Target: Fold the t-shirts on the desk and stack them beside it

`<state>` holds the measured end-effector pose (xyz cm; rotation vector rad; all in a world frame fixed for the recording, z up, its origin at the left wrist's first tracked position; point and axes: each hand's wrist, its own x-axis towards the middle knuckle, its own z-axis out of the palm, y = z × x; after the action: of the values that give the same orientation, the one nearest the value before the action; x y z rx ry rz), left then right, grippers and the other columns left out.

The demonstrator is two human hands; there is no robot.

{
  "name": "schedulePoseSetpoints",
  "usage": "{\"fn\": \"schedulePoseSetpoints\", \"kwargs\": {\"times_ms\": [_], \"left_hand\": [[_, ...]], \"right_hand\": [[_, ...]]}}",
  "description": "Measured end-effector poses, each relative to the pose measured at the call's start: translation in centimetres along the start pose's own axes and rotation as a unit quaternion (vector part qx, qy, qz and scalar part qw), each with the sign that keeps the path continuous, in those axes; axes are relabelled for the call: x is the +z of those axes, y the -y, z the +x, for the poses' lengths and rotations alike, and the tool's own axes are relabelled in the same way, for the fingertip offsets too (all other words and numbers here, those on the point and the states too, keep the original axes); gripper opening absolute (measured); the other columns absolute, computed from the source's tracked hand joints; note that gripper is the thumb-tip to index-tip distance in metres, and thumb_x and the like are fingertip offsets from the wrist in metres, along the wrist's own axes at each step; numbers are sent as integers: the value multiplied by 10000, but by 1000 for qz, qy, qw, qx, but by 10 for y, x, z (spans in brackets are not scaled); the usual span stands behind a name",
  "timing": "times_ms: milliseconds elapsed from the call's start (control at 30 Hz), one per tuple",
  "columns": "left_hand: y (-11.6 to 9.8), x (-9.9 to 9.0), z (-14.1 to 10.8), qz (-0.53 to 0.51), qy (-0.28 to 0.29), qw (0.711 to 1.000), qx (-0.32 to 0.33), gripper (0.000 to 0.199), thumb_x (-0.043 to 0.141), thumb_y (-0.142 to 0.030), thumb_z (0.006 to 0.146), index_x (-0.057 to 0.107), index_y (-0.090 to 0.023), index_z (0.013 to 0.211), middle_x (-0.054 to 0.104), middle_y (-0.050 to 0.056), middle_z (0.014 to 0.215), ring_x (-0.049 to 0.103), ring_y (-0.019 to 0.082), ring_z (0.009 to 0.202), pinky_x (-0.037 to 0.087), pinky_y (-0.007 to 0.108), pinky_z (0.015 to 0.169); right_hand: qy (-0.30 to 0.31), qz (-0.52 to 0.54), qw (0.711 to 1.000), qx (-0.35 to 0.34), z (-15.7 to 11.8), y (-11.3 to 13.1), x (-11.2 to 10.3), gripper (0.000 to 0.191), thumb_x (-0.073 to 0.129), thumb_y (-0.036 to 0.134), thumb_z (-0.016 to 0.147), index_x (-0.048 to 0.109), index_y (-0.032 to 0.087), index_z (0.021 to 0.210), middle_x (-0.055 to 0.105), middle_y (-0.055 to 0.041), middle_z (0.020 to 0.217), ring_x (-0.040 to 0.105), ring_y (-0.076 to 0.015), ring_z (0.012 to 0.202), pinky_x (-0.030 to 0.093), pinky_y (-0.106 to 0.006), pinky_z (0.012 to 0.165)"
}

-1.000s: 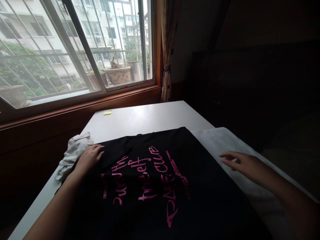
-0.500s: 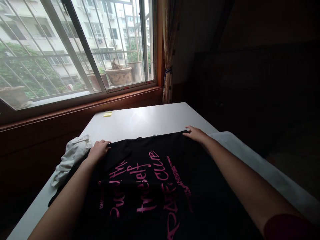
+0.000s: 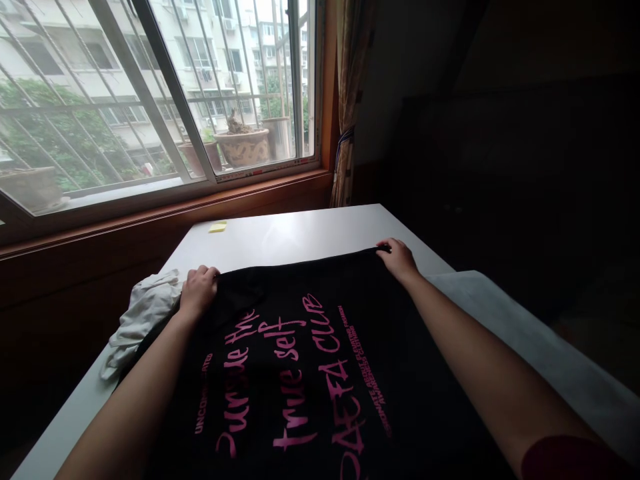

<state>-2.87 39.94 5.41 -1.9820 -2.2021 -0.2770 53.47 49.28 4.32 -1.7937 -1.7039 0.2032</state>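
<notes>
A black T-shirt (image 3: 295, 293) with pink lettering is spread over the near part of the white table (image 3: 300, 237). My left hand (image 3: 200, 290) is closed on its far edge at the left, fingers curled round the cloth. At the far right corner my right hand (image 3: 397, 259) pinches the same edge between thumb and fingers. The far edge is drawn nearly straight between the two hands. The shirt's near end runs out of view at the bottom, and my left forearm covers part of its left side.
Crumpled white cloth (image 3: 150, 307) lies at the table's left edge, beside my left forearm. A pale translucent sheet (image 3: 475, 293) covers the table's right side. A yellow sticky note (image 3: 218, 227) is near the far left corner. Beyond stand a barred window and a curtain (image 3: 345, 133).
Both hands have moved slightly away from me, pulling the shirt's far edge farther up the table. The edge looks tauter, and more of the lettering shows. My right hand's fingers have closed on the cloth.
</notes>
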Motion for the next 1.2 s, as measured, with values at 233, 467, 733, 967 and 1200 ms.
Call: {"fn": "schedulePoseSetpoints", "kwargs": {"times_ms": [233, 467, 733, 967, 1200], "left_hand": [[-19, 2, 8, -8, -43, 999, 0, 318, 454, -344, 983, 724, -249, 1123, 615, 138, 1230, 486, 375, 1176, 492, 474, 867], [-31, 7, 4, -20, -68, 997, 19, 387, 444, -318, 998, 670, -215, 1295, 544, 144, 1444, 428, 370, 1358, 444, 509, 1063], [-73, 17, -63, -36, -10, 985, 168, 525, 405, -457, 1043, 487, -260, 1522, 389, 87, 1650, 237, 344, 1560, 239, 610, 1230], [-88, 33, -105, -57, 40, 982, 173, 593, 396, -557, 1034, 388, -332, 1583, 316, 68, 1679, 234, 333, 1566, 164, 633, 1247], [-83, 29, -106, -56, 53, 979, 188, 585, 380, -572, 1038, 369, -365, 1585, 271, 18, 1696, 200, 306, 1578, 157, 596, 1261]], "right_hand": [[-75, -33, 997, -7, -10, 11, -1, 245, 544, 249, 904, 694, 221, 1095, 619, -114, 1183, 590, -285, 1059, 493, -412, 918], [-107, -87, 990, -21, -26, 34, -5, 322, 453, 206, 941, 706, 189, 1140, 584, -181, 1227, 507, -381, 1163, 440, -536, 956], [45, -99, 977, -184, -81, 111, 31, 484, 449, 384, 1010, 598, 168, 1416, 524, -163, 1492, 436, -346, 1391, 316, -484, 1188], [258, -56, 909, -322, -161, 155, 82, 719, 341, 664, 1019, 382, 238, 1597, 247, -80, 1701, 184, -304, 1572, 134, -541, 1268], [251, -72, 920, -293, -149, 127, 69, 686, 330, 634, 1034, 395, 240, 1592, 245, -74, 1700, 189, -264, 1574, 127, -502, 1274]]}}
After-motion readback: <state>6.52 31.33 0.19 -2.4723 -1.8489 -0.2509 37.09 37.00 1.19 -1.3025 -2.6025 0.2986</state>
